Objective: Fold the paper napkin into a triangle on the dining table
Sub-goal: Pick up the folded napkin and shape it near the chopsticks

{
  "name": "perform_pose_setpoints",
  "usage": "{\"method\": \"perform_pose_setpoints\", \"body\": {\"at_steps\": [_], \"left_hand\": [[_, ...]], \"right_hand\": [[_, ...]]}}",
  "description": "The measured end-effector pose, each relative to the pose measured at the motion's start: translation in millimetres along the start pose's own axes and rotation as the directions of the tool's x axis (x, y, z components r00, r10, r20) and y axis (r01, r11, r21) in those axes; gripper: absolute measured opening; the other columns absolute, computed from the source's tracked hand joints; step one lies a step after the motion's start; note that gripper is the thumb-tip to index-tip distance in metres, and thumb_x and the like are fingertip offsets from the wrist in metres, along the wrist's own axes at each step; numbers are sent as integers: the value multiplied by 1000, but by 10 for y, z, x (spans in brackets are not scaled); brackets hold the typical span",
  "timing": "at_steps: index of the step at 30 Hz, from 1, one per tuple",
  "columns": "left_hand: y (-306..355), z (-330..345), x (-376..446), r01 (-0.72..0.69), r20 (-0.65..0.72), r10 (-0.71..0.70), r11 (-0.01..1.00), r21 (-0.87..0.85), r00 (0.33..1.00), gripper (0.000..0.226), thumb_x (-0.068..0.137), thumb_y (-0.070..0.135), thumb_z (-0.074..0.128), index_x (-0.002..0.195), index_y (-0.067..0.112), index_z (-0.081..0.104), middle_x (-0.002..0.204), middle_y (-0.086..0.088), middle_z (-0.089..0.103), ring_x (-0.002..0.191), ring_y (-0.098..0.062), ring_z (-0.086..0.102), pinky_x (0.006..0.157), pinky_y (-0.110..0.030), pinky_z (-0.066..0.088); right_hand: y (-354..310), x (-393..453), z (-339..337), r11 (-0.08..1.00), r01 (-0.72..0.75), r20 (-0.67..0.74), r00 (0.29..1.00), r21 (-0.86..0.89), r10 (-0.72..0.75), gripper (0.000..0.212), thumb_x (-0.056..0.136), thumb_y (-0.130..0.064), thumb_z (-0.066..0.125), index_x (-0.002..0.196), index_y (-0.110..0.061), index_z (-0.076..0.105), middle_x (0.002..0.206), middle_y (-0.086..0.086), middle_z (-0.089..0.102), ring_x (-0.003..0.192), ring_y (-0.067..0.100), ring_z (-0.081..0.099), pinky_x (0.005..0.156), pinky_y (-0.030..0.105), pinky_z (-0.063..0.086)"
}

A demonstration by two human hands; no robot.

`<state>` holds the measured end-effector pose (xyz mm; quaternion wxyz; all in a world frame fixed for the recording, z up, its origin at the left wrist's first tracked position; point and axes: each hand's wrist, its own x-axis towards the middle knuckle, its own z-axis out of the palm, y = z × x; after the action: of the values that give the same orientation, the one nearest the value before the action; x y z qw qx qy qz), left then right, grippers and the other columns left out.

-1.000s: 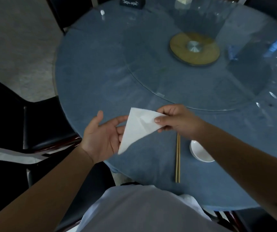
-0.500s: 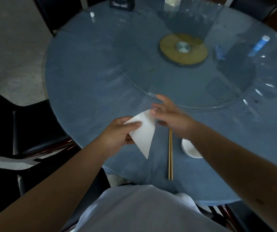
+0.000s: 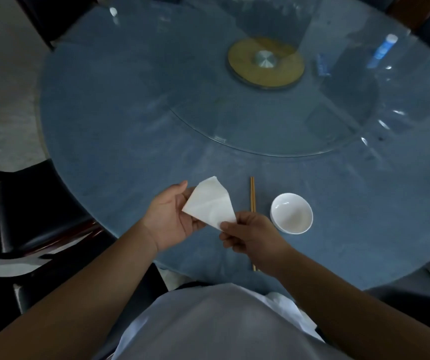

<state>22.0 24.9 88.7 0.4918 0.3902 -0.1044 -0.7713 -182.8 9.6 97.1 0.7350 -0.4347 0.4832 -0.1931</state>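
Note:
A white paper napkin, folded into a rough triangle, is held above the near edge of the round blue dining table. My left hand lies palm up under the napkin's left side, thumb by its upper edge. My right hand pinches the napkin's lower right corner between thumb and fingers. A crease runs across the napkin's middle.
A pair of wooden chopsticks lies just right of the napkin, partly under my right hand. A white bowl stands to their right. A glass turntable with a round gold hub covers the table's centre. Dark chairs stand at the left.
My right hand moved from the napkin's top corner down to its lower right corner. My left hand opened beneath the napkin, which turned; the bowl is now uncovered.

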Motion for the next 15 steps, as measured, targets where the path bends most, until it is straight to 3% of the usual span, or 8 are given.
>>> {"method": "perform_pose_setpoints", "body": {"at_steps": [5,8,11,15], "left_hand": [[104,72,192,65,-10,-64,983,171,998,27,79,32,60,92,11,71,75,-4,72,66,-15,67,57,-23,52],[116,128,352,12,-39,2,934,356,999,14,82,24,65,80,16,76,76,-5,73,69,-17,69,62,-27,55],[85,146,533,21,-123,43,878,478,991,5,86,17,67,86,16,71,79,-4,73,72,-19,69,65,-32,54],[7,158,723,20,-145,76,823,568,986,3,88,13,65,85,14,66,77,-3,71,71,-19,66,67,-31,51]], "right_hand": [[22,-59,-101,996,-57,-37,998,-62,55,7,84,-18,71,83,-12,68,70,4,74,59,11,66,50,18,46],[61,-72,-139,994,-76,-55,996,-72,72,7,86,-18,69,82,-13,67,72,4,74,61,12,68,49,17,45],[143,-72,-160,994,-94,-73,993,-51,90,8,89,-18,65,88,-11,67,75,4,75,64,12,69,50,17,46],[329,-48,-153,993,-117,-243,964,-14,110,19,92,-16,61,74,-12,64,72,6,73,58,12,66,43,16,41]]}}
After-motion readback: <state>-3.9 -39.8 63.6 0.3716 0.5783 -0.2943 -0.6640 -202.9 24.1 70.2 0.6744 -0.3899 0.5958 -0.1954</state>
